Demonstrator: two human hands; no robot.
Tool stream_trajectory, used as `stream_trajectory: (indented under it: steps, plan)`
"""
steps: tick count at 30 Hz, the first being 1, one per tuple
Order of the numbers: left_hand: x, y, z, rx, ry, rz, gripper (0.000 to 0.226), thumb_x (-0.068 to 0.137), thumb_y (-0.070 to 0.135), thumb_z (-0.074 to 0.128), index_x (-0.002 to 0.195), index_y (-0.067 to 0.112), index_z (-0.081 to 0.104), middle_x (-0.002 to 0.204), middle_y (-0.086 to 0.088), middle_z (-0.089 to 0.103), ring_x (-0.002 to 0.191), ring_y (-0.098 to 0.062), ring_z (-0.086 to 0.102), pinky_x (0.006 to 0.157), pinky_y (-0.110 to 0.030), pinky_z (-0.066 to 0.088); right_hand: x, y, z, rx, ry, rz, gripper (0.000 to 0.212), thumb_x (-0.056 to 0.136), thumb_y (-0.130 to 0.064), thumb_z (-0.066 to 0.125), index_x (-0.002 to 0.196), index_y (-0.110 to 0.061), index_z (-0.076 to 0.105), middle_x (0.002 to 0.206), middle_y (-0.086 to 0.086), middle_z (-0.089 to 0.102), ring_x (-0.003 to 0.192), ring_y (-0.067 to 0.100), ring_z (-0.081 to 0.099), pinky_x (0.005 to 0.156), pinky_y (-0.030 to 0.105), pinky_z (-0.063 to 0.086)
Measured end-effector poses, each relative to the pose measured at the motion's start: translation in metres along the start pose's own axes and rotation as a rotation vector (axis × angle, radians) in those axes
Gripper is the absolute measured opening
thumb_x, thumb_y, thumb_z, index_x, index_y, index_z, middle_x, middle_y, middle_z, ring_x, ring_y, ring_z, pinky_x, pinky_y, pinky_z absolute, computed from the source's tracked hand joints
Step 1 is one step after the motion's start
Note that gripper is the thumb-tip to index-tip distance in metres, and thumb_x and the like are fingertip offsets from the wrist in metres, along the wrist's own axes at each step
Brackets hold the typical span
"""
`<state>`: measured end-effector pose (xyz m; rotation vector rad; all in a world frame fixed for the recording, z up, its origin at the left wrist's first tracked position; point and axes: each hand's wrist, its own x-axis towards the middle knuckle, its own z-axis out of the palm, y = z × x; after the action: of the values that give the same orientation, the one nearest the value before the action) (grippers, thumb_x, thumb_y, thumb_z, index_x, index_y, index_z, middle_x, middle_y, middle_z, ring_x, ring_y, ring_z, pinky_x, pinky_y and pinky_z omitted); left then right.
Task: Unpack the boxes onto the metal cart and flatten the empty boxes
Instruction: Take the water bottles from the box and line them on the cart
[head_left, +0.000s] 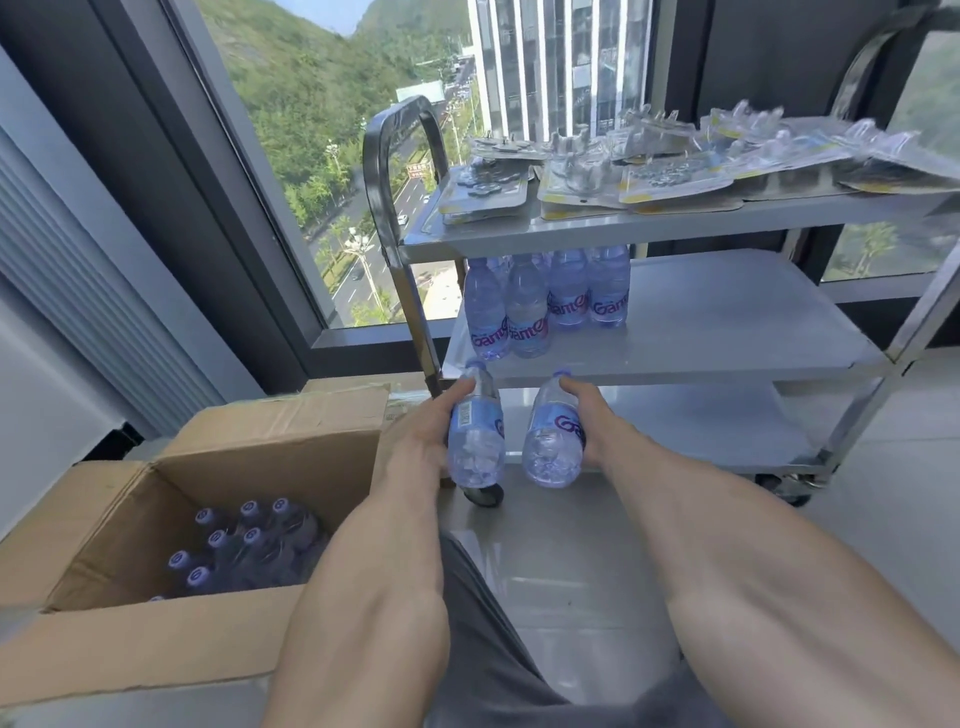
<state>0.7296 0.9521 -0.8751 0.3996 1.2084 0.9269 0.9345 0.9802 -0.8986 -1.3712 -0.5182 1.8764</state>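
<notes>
Head view: hands (509, 431) grip two ribbed clear-plastic bottles (477, 431).

A tall window (332, 156) with a dark frame (171, 171) looks down on green hillsides, a road and a glass tower (550, 57) in bright daylight. The floor (883, 493) is pale and glossy, and grey slatted panelling (67, 291) lines the left wall
</notes>
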Motion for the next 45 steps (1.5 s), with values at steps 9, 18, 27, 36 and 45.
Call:
stream_trajectory:
  steps: [9, 18, 27, 36, 45]
  plan:
    - [-0.013, -0.008, 0.016, -0.171, -0.015, -0.025, 0.048, 0.086, 0.047, 0.065, 0.089, 0.000, 0.067, 0.082, -0.017, 0.066, 0.080, -0.030, 0.062, 0.090, -0.037, 0.051, -0.008, 0.009, 0.002, -0.189, -0.052, -0.026, 0.067, 0.073, -0.049, 0.075, 0.123, -0.007, 0.059, 0.099, 0.019, 0.070, 0.072, 0.031, 0.068, 0.068, 0.038, 0.058]
    - [-0.012, -0.022, 0.012, -0.061, 0.155, 0.103, 0.039, 0.098, 0.033, 0.045, 0.113, -0.001, 0.056, 0.095, -0.017, 0.067, 0.086, -0.032, 0.065, 0.083, -0.043, 0.054, -0.017, 0.013, 0.014, -0.137, 0.017, -0.090, 0.084, 0.049, -0.044, 0.091, 0.117, -0.009, 0.057, 0.100, 0.021, 0.072, 0.080, 0.035, 0.073, 0.076, 0.055, 0.058]
    - [-0.020, -0.030, 0.021, 0.009, 0.035, 0.053, 0.045, 0.097, 0.043, 0.048, 0.086, 0.001, 0.062, 0.072, -0.016, 0.069, 0.067, -0.028, 0.065, 0.071, -0.032, 0.053, -0.016, 0.027, 0.018, -0.117, 0.162, -0.209, 0.087, 0.032, -0.053, 0.091, 0.100, -0.008, 0.061, 0.095, 0.016, 0.072, 0.077, 0.033, 0.073, 0.076, 0.051, 0.060]
    - [-0.006, -0.034, 0.011, -0.078, -0.087, 0.097, 0.036, 0.077, 0.042, 0.072, 0.087, 0.008, 0.069, 0.084, -0.012, 0.064, 0.074, -0.024, 0.064, 0.073, -0.034, 0.056, -0.031, 0.006, 0.014, -0.067, -0.069, -0.059, 0.041, 0.086, -0.050, 0.058, 0.081, -0.009, 0.060, 0.064, 0.011, 0.064, 0.059, 0.026, 0.061, 0.066, 0.031, 0.053]
    - [-0.004, -0.017, 0.029, 0.419, 0.206, 0.267, 0.052, 0.076, 0.030, 0.084, 0.115, 0.005, 0.063, 0.098, -0.017, 0.074, 0.085, -0.029, 0.075, 0.066, -0.034, 0.061, -0.025, 0.004, 0.002, -0.329, 0.188, -0.307, 0.084, 0.039, -0.057, 0.086, 0.104, -0.010, 0.062, 0.102, 0.011, 0.070, 0.084, 0.026, 0.071, 0.080, 0.042, 0.060]
